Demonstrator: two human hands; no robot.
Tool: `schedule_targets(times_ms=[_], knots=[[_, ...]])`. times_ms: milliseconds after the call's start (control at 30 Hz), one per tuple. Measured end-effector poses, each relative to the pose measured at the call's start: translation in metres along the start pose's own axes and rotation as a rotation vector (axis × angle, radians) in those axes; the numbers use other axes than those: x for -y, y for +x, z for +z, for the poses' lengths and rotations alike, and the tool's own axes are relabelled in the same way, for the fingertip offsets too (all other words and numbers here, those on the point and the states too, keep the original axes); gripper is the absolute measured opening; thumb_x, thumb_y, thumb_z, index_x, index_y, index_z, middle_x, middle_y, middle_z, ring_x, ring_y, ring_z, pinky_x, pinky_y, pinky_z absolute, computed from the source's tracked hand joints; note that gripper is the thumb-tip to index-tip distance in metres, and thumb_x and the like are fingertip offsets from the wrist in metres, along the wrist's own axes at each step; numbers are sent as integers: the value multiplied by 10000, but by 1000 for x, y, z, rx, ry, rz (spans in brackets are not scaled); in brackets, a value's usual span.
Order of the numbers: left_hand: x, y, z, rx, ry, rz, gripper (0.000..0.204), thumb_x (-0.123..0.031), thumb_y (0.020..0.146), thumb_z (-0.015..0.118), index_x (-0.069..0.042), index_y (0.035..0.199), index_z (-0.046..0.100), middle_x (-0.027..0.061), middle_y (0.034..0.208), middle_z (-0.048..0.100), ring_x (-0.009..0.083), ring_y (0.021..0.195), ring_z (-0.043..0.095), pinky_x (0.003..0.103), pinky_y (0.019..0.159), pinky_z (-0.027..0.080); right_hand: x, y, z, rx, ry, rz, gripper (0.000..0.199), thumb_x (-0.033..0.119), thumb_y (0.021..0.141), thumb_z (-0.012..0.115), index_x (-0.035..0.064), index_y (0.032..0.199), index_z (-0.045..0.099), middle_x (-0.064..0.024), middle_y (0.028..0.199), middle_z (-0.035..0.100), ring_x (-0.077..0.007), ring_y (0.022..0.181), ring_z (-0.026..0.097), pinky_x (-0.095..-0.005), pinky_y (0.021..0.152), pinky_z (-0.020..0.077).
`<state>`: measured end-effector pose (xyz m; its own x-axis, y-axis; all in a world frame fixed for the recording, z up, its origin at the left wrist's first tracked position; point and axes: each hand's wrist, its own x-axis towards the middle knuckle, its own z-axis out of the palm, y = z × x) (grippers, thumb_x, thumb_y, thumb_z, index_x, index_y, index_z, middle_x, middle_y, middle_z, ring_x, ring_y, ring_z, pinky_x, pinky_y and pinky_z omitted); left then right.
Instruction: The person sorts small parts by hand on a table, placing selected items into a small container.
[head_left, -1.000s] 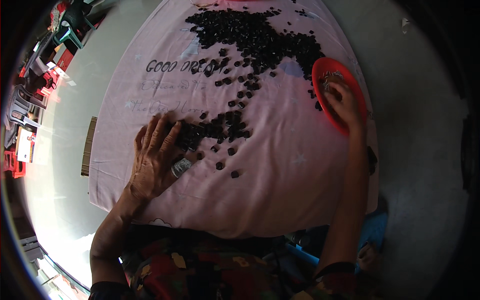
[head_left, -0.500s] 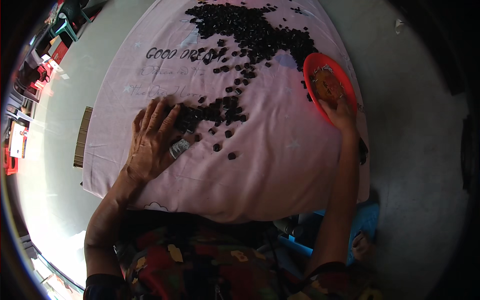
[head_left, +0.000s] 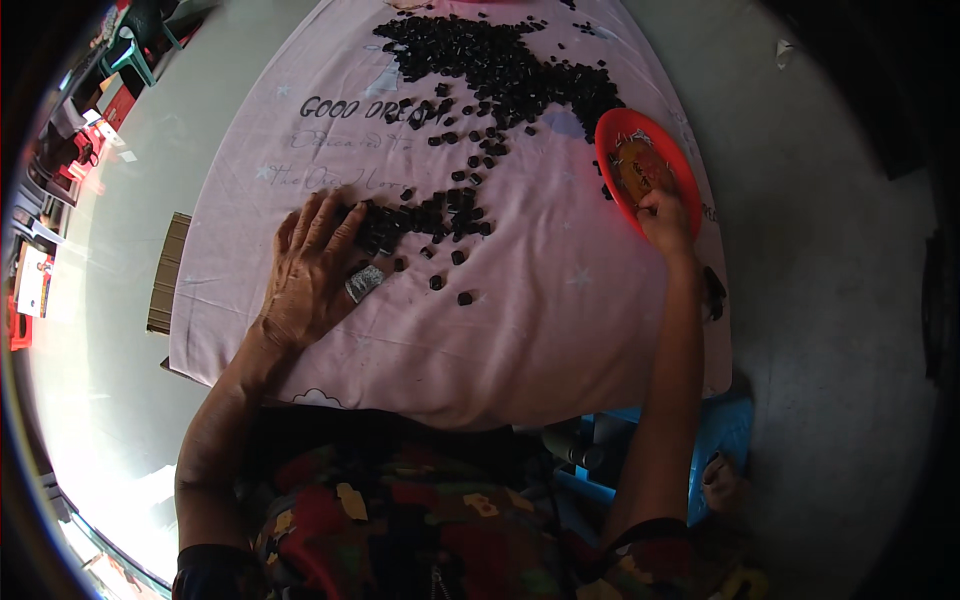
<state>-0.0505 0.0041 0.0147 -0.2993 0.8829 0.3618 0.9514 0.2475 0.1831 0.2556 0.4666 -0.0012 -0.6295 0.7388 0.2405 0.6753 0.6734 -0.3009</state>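
Observation:
My left hand [head_left: 312, 268] rests on a pink cloth [head_left: 540, 350], fingers spread out and the thumb wrapped in a silvery grey strip [head_left: 364, 284]. Beside its fingertips lies a small cluster of little black pieces [head_left: 452, 214], with a few strays nearer me. On the right, my right hand [head_left: 664, 216] reaches over a red oval dish [head_left: 607, 160] with its fingers drawn together in a pinch. Thin, pale, pin-like bits [head_left: 630, 140] lie in the dish. Whatever the pinched fingers hold is too small to make out.
A large heap of black pieces [head_left: 500, 65] spreads across the far part of the cloth. A dark object [head_left: 713, 293] lies at the cloth's right edge. Blue plastic furniture [head_left: 722, 445] stands below on the right; corrugated cardboard [head_left: 168, 275] shows at the left.
My right hand's fingers have gone from reaching into the dish to a closed pinch. My left hand stays by the small cluster. The whole view has shifted slightly.

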Motion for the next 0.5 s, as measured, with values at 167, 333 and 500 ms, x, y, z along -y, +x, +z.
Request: schedule_targets(times_ms=[167,333,500], knots=[[1,-4,0,6,11,-14,706,-447,895,638,-62,1452,439,255,1491,383,427,1410,326,527,1149,229,21,1,-10,-18,22,66,119,62,756,717,-9,845,682,-96,746,685,-191,716,667,-336,672,534],[-1,-1,0,-6,13,-6,686,-431,891,648,-35,1422,469,256,1475,410,423,1399,348,512,1140,248,15,-3,-32,-3,788,511,95,12,787,677,-1,882,681,-45,749,645,-106,571,572,-266,506,472],[-2,0,0,6,-2,-13,701,-456,898,629,-58,1446,445,253,1491,386,429,1408,328,532,1150,223,31,-30,-48,-25,914,367,107,-12,813,648,8,915,671,-29,749,631,-98,577,556,-261,522,467]])
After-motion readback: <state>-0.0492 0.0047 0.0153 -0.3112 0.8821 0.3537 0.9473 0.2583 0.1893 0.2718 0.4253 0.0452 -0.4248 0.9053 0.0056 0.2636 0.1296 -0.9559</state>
